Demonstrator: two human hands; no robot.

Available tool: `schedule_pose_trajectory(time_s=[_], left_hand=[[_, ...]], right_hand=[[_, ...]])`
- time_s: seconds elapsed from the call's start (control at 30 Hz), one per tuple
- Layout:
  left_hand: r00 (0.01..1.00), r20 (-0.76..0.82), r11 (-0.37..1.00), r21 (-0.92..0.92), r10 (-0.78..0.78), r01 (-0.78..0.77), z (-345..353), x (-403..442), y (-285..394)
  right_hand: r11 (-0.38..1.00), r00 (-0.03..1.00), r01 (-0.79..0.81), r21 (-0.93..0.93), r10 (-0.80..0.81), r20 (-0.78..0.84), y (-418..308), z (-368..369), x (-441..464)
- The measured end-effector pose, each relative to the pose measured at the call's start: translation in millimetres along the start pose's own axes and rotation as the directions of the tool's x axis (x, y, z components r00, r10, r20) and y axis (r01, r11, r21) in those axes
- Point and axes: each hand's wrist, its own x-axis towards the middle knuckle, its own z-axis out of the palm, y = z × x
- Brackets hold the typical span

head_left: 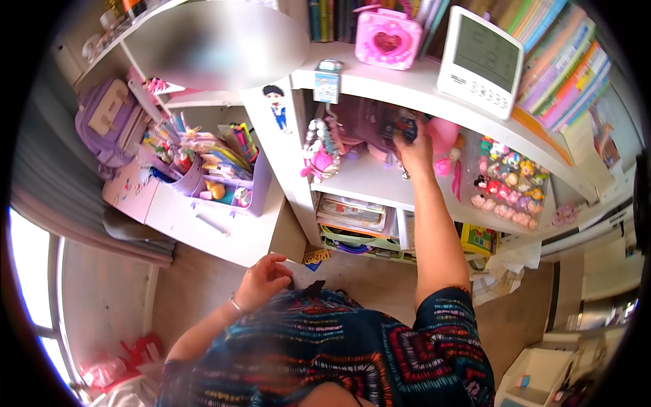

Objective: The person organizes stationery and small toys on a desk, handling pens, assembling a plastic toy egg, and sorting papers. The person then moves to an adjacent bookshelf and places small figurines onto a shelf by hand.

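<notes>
My right hand (416,150) reaches into the middle shelf (369,178) of the white bookcase, its fingers closed around a small dark item (405,127) whose details I cannot make out. Beside that hand, on the right, are a round pink object (442,136) and a pink ribbon. Beaded strands with a pink charm (320,159) hang at the shelf's left side. My left hand (263,279), with a bracelet at the wrist, is held in front of my body near the desk's front edge, fingers bent and apart, holding nothing.
A purple organizer (258,186) with pens stands on the white desk (169,214) at left, near a purple backpack (108,122). A pink case (388,39) and a white digital clock (481,61) stand on the upper shelf. Small figures (512,183) fill the shelf's right end.
</notes>
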Motion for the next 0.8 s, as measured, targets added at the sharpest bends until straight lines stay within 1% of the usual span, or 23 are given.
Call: schedule_pose_trajectory(time_s=[0.03,0.07,0.1,0.13,0.17,0.2,0.23,0.3,0.33,0.37,0.43,0.5,0.57,0.63,0.67,0.7,0.77,0.8], left_hand=[[0.999,-0.033,0.999,-0.003,-0.032,0.032,0,-6,1],[0.995,-0.071,0.998,-0.012,-0.068,0.067,2,-12,-1],[0.994,-0.07,0.996,-0.038,-0.081,0.078,3,-17,-4],[0.992,-0.078,0.994,-0.064,-0.096,0.091,3,-21,-7],[0.989,-0.093,0.99,-0.091,-0.113,0.105,0,-27,-10],[0.988,-0.119,0.995,-0.014,-0.097,0.096,-1,-33,-12],[0.989,-0.1,0.994,-0.044,-0.107,0.103,-3,-35,-18],[0.991,-0.12,0.997,0.031,-0.067,0.071,-6,-38,-18],[0.991,-0.123,0.998,0.038,-0.049,0.054,-8,-38,-18],[0.993,-0.117,0.998,0.049,-0.028,0.034,-10,-38,-18],[0.996,-0.091,0.998,0.061,0.012,-0.006,-17,-37,-24],[0.998,-0.049,0.997,0.061,0.047,-0.044,-25,-36,-36],[0.998,-0.036,0.996,0.07,0.057,-0.054,-39,-41,-44],[0.998,-0.025,0.996,0.07,0.058,-0.056,-60,-48,-53],[0.998,-0.022,0.998,0.019,0.056,-0.055,-73,-53,-62],[1.0,-0.014,1.0,-0.016,0.017,-0.018,-88,-59,-68],[0.998,0.013,0.995,-0.082,-0.058,0.059,-119,-74,-78],[0.996,-0.019,0.994,-0.073,-0.084,0.082,-134,-81,-84]], right_hand=[[0.988,1.0,0.013,-0.152,-0.013,0.002,0,-2,-2],[0.96,0.996,0.063,-0.272,-0.077,-0.044,15,1,0],[0.915,0.986,0.096,-0.392,-0.142,-0.091,29,4,2],[0.909,0.996,0.076,-0.409,-0.091,-0.016,29,0,5],[0.885,0.995,0.093,-0.456,-0.095,0.017,35,-1,8],[0.852,0.994,0.106,-0.513,-0.093,0.05,41,-4,8],[0.809,0.993,0.117,-0.576,-0.086,0.08,48,-7,11],[0.716,0.987,0.155,-0.68,-0.083,0.138,61,-15,16],[0.696,0.984,0.173,-0.696,-0.092,0.153,61,-19,14],[0.709,0.983,0.18,-0.682,-0.102,0.154,57,-28,9],[0.784,0.982,0.185,-0.592,-0.126,0.14,21,-41,-15],[0.911,0.991,0.13,-0.391,-0.117,0.056,8,-46,-40],[0.971,0.998,-0.058,-0.231,0.064,0.019,-31,-39,-84],[0.962,0.972,-0.222,-0.158,0.232,0.046,-58,-27,-124],[0.979,0.977,-0.185,-0.085,0.193,0.091,-65,-12,-145],[0.988,0.98,-0.152,-0.01,0.152,0.131,-73,7,-168],[0.989,0.947,-0.142,-0.036,0.147,0.284,-115,67,-214],[0.979,0.888,-0.2,-0.041,0.199,0.414,-128,100,-233]])
